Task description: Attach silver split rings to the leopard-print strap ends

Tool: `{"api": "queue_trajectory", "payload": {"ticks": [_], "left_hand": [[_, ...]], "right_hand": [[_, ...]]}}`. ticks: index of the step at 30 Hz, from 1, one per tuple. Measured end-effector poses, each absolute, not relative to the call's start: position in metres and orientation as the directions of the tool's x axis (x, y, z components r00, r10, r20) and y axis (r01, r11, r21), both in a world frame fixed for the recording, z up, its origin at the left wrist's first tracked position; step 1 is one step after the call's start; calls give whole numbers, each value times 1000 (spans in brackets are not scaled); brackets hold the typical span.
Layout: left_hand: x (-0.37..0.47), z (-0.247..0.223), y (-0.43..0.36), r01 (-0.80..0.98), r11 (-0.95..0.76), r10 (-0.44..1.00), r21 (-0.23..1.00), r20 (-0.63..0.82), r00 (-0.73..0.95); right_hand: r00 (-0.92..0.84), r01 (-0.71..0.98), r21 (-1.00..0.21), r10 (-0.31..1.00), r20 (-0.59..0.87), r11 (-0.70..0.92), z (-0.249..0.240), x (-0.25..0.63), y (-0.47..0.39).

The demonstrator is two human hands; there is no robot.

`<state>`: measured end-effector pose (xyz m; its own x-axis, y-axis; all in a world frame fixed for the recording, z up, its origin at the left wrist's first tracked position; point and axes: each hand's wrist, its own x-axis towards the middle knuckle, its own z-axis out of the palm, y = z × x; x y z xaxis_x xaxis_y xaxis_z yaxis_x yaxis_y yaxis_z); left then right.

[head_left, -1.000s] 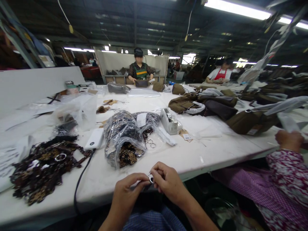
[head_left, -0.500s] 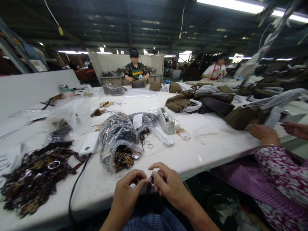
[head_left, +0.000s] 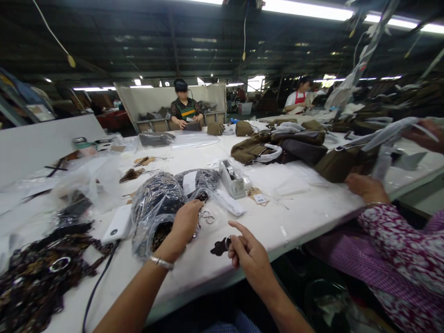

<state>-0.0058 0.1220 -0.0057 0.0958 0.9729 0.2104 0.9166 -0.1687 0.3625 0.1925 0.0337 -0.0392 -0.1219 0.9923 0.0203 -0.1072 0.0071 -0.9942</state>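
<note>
My right hand [head_left: 250,254] is closed, thumb against fingers, on a small metal key ring. A dark, wavy-edged charm [head_left: 219,247] hangs from that ring over the table. My left hand [head_left: 187,222], a bangle at its wrist, reaches to the side of a clear plastic bag [head_left: 156,192]. Its fingers look closed at a dark patterned bit there, though the fingertips are partly hidden. Dark and leopard-print pieces show inside the bag. Loose metal rings [head_left: 207,216] lie on the table just right of my left hand.
A tape dispenser [head_left: 231,180] stands beyond the rings, near brown tags [head_left: 258,198]. A white power bank [head_left: 117,224] with a cable and a dark heap of pieces [head_left: 38,273] lie left. Olive handbags [head_left: 251,149] lie right, where a co-worker's hand [head_left: 367,188] works. Another person [head_left: 186,108] sits opposite.
My hands have parted. The left moved forward to the plastic bag; the right shifted slightly right, keeping the ring, and its dark charm now shows. The view has turned a little right.
</note>
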Motion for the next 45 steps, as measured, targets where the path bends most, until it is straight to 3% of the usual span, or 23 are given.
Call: {"api": "queue_trajectory", "payload": {"ticks": [5,10,15,19,23,27,30,34,37,40,45], "left_hand": [[-13,-9,169,966,-157,985,204,105,138],[-10,5,159,943,-286,957,171,110,270],[7,24,113,884,-403,914,237,158,375],[17,32,73,715,-517,849,470,176,499],[6,27,50,600,-356,925,717,181,334],[-8,15,36,384,-54,998,922,44,36],[-8,8,26,115,64,995,991,-55,-81],[-4,-2,20,-159,98,981,982,-122,-150],[-8,-8,18,-169,37,966,985,-78,-247],[-10,-7,13,-33,-71,944,997,56,-326],[0,2,-3,149,-172,975,974,190,-118]], "right_hand": [[-140,-173,-984,990,-9,-34,-44,202,39],[-156,-230,-972,988,-7,-44,-46,209,43],[-235,-231,-973,972,30,-26,-39,204,44],[-317,-173,-985,947,47,-9,-34,197,45],[-300,-186,-981,954,11,-47,-38,193,45],[-250,-226,-970,968,-34,-92,-42,192,42],[-258,-208,-973,965,-40,-97,-41,188,39],[-272,-155,-986,962,-16,-60,-40,184,34],[-300,-89,-996,954,13,-14,-37,183,29],[-297,-102,-995,955,14,-17,-31,183,25],[-265,-182,-982,964,4,-46,-20,177,23]]}}
